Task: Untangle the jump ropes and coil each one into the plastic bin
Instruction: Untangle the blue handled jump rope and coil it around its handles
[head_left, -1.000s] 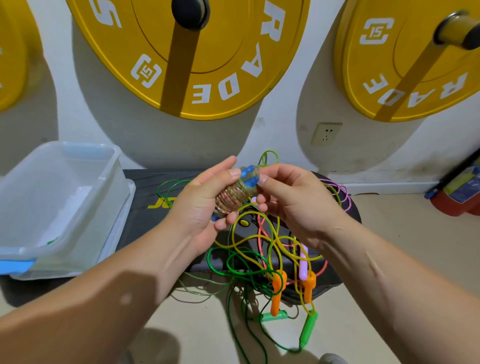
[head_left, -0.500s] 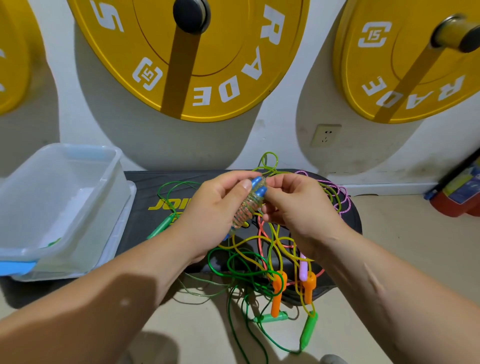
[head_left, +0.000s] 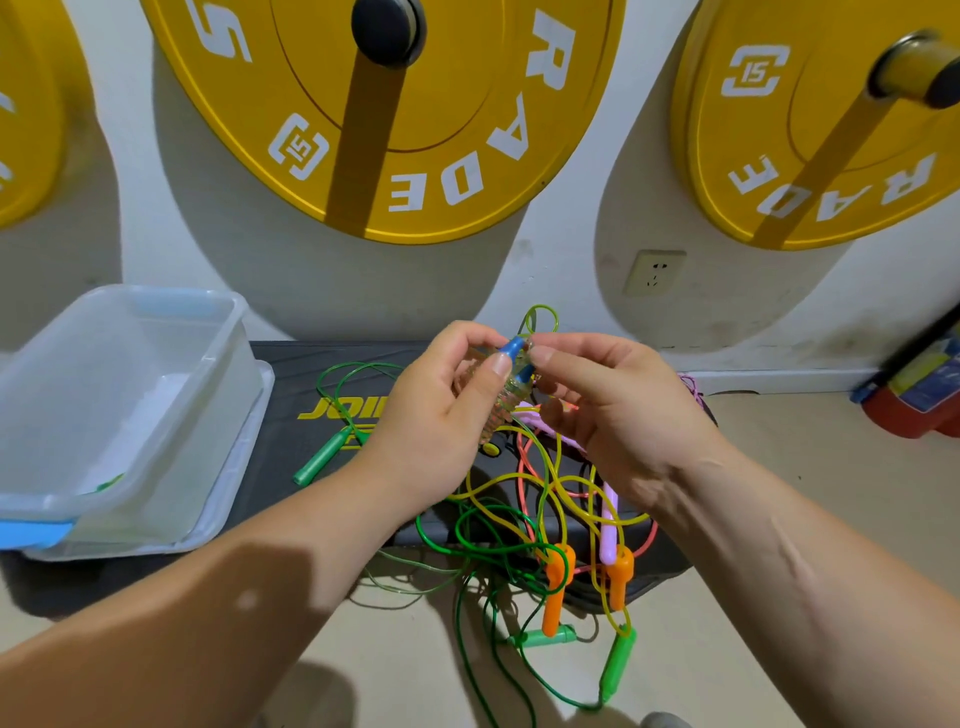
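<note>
My left hand (head_left: 441, 415) grips a clear ribbed jump-rope handle (head_left: 506, 402) with a blue cap. My right hand (head_left: 618, 410) pinches its blue top end. Below them hangs a tangle of yellow, green and pink ropes (head_left: 530, 514) with two orange handles (head_left: 556, 587), a lilac handle (head_left: 609, 525) and green handles (head_left: 618, 662). One more green handle (head_left: 319, 460) lies on the black mat (head_left: 311, 364). The clear plastic bin (head_left: 130, 415) stands at the left on the mat, with a bit of green showing inside.
Large yellow weight plates (head_left: 415, 119) hang on the white wall behind. A wall socket (head_left: 654, 273) sits low on the wall. A red object (head_left: 914, 400) lies on the floor at the far right. Beige floor lies in front of the mat.
Both hands with the clear handle have dropped lower and tilted it more upright. A green handle now shows on the mat left of my left hand.
</note>
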